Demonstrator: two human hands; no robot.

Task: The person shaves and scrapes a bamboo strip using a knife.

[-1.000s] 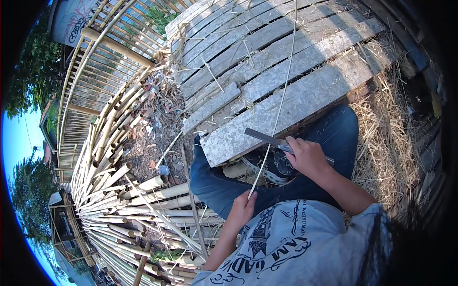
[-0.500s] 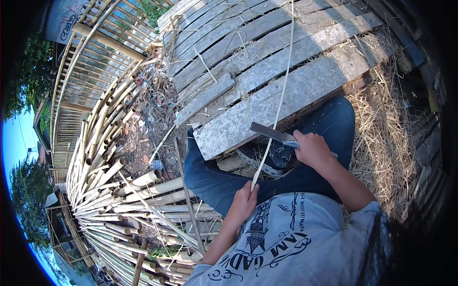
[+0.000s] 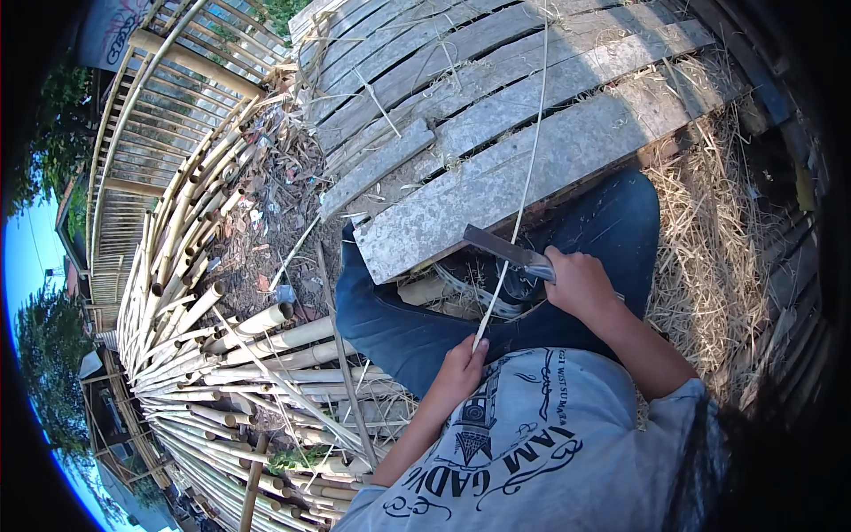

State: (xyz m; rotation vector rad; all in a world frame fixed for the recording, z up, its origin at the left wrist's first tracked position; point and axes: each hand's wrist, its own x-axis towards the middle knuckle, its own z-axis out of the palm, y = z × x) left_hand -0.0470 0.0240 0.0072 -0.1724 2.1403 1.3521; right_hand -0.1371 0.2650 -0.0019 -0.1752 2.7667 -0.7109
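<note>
Pinching thin pale bamboo strip [image 3: 523, 191]: left hand [image 3: 461, 372]; right hand [image 3: 581, 284] fisted on flat steel blade [image 3: 501, 246].

bamboo poles [image 3: 222, 355] piled left | grey planks [image 3: 532, 151] (weathered) | straw [image 3: 709, 257] right

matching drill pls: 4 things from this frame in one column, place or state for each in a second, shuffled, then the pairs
Things:
1. left hand
2. right hand
3. thin bamboo strip
4. bamboo poles

Places or states:
A. piled on the ground at the person's left
B. gripping the handle of the flat-bladed knife
C. pinching the near end of the strip, above the lap
D. running from the lap out across the grey wooden planks

Pairs: 1-C, 2-B, 3-D, 4-A
</note>
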